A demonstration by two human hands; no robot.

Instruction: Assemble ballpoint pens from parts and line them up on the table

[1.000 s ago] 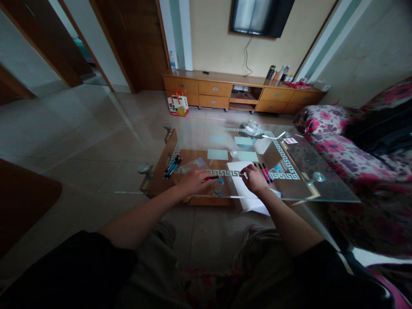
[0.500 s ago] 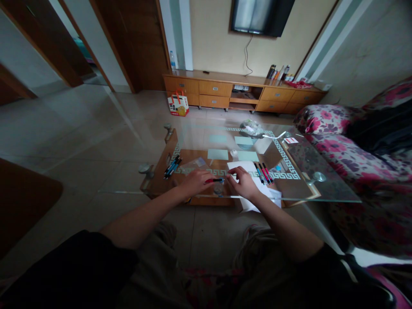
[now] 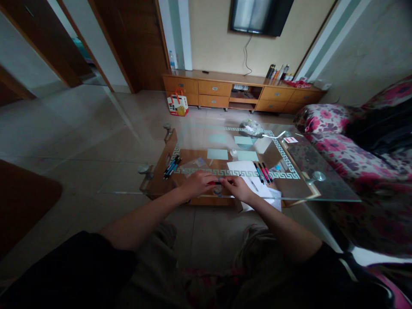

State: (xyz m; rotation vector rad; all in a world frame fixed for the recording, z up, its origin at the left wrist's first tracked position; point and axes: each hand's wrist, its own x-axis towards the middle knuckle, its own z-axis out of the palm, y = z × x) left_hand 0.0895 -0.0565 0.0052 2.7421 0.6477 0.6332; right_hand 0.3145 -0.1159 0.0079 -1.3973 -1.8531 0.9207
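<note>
Head view: slim red-and-black pen [image 3: 213,183]

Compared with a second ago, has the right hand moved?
Yes. The right hand moved left against the table, toward the pen in the left hand.

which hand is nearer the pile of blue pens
Left. The left hand is to the right of the blue pens and slightly closer to the person; the right hand is farther off, on the left hand's far side from them.

Red-and-black pen [image 3: 214,183], held crosswise
</note>
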